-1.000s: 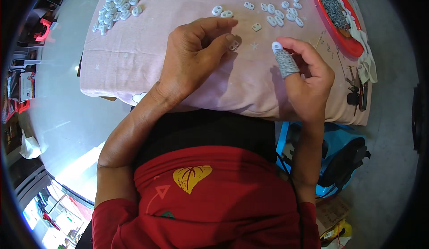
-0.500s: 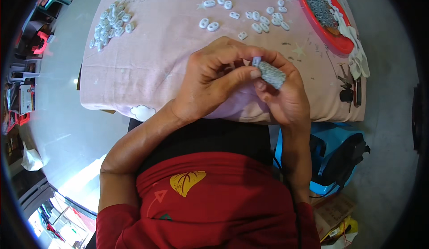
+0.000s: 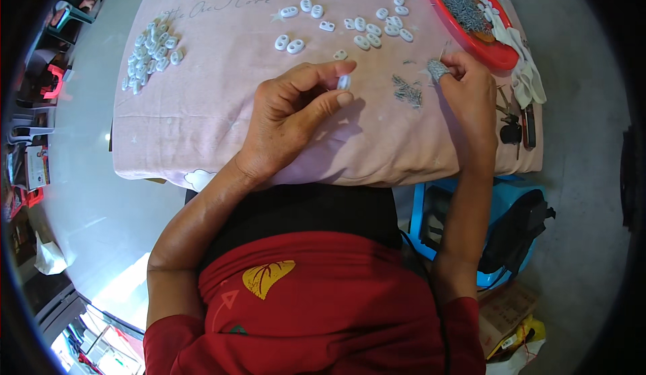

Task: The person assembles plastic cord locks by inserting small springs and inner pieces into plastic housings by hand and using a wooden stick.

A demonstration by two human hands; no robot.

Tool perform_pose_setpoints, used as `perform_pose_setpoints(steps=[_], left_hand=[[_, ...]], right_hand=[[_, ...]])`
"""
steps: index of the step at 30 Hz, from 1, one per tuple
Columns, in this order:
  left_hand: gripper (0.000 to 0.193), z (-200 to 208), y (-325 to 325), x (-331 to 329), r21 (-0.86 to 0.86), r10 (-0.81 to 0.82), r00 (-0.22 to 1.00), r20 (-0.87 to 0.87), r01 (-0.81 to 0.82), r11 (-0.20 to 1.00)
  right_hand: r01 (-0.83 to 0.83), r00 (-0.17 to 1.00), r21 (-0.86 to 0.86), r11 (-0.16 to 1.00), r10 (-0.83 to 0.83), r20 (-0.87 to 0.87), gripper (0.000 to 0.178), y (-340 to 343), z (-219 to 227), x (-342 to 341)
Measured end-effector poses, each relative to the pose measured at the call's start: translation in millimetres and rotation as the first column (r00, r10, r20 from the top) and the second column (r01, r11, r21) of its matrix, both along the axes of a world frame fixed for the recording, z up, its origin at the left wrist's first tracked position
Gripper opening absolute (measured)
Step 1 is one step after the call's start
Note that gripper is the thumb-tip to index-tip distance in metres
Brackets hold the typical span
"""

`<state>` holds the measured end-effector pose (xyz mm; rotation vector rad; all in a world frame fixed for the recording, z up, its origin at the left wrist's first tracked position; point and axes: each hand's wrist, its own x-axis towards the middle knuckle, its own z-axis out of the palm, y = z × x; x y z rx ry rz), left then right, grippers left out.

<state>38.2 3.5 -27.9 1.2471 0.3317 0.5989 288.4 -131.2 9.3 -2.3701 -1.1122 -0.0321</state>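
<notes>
My left hand is over the table near its front edge, thumb and index finger pinching a small white oval plastic piece on edge. Off to the right, my right hand is curled above the cloth, with a grey, textured cover on one fingertip. What its fingers hold, if anything, is hidden. Just left of this hand lies a small heap of thin grey metal pins or screws. Several white oval pieces with two holes are spread beyond my hands.
A pile of white pieces sits at the table's left. At the far right, a red tray holds many grey metal pins or screws. White gloves, keys and a dark slim object lie along the right edge.
My hands have come apart. The right moved right and away from me, beside the metal heap, which now shows. The left keeps the white piece, and the view has shifted slightly.
</notes>
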Motion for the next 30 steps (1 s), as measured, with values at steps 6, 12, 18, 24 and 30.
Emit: perform_pose_setpoints(steps=[6,12,18,24,30], left_hand=[[0.035,-3,4,-1,0.136,-0.038,0.999,-0.006,0.039,0.99],[0.036,0,8,-3,0.019,-0.09,0.996,0.022,0.09,0.996],[0.035,2,8,-2,0.006,-0.09,0.996,0.014,0.09,0.996],[0.034,-2,8,0,0.017,-0.092,0.996,0.015,0.092,0.996],[0.032,-2,8,-1,0.032,-0.092,0.996,-0.001,0.092,0.995]], right_hand=[[-0.165,0.981,-0.2,0.966,0.14,-0.133,0.02,14,14,16],[-0.226,0.925,-0.335,0.915,0.309,0.221,0.019,16,13,6],[-0.214,0.963,-0.164,0.963,0.236,0.128,0.016,8,13,1],[-0.067,0.743,0.369,0.927,0.293,-0.602,0.018,6,30,-50],[-0.034,0.427,0.582,0.813,0.538,-0.727,0.011,21,25,-88]])
